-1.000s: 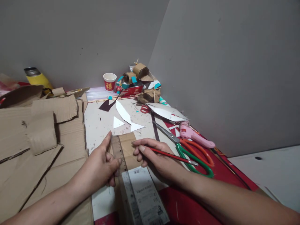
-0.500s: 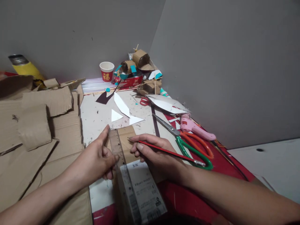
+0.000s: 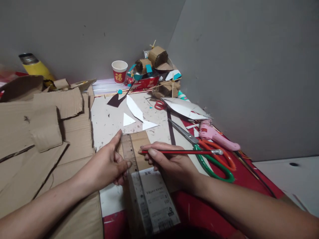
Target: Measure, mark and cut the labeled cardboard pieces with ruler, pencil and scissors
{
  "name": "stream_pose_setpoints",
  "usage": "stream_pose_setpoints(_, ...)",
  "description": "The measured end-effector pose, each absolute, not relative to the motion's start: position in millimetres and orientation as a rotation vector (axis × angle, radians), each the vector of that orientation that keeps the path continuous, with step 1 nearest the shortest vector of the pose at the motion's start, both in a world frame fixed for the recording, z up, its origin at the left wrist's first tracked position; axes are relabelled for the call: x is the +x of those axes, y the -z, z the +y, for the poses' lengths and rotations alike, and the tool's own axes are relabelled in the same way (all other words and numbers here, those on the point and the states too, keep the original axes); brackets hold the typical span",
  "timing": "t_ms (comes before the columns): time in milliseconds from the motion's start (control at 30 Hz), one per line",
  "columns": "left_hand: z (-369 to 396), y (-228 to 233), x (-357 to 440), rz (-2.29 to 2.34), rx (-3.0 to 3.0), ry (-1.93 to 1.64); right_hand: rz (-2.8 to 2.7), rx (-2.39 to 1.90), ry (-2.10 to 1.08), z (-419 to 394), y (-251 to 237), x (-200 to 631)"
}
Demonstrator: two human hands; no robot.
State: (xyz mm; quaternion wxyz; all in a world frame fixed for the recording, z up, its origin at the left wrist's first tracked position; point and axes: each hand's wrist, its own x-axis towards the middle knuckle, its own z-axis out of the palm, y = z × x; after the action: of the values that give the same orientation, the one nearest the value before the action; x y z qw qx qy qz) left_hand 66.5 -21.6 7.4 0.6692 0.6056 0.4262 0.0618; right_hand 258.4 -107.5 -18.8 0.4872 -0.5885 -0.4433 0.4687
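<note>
My left hand [image 3: 107,166] grips the left edge of a clear ruler [image 3: 128,147], thumb bent onto it and index finger stretched forward. Under the ruler lies a narrow piece of brown cardboard [image 3: 141,140] with a printed white label [image 3: 159,199] on its near part. In my right hand [image 3: 171,164] is a red and black pencil [image 3: 184,152], held near its point over the cardboard, just right of the ruler. Whether the point touches the cardboard, I cannot tell. Beyond the ruler lie white paper cut-outs [image 3: 129,119].
Brown cardboard pieces [image 3: 74,136] are piled on the left. Green-and-orange-handled scissors [image 3: 191,137] and a pink glue gun [image 3: 218,136] lie right of my right hand. A paper cup [image 3: 119,71], a yellow bottle [image 3: 37,68] and cardboard models [image 3: 158,56] stand near the wall.
The pencil has swung from a slant to nearly level, its back end rising. The whole view has shifted slightly; my left hand keeps its hold on the ruler.
</note>
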Motion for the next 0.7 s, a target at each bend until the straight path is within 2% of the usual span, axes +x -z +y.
stream_pose_setpoints(133,-21.4,-8.0,66.2,0.966,1.376,-0.136,-0.991,-1.415,-1.205,-102.9,16.0,253.7)
stream_pose_setpoints(700,-20.2,-4.6,65.1,0.954,1.357,-0.157,-1.401,-1.496,-0.894,-97.1,12.0,249.8)
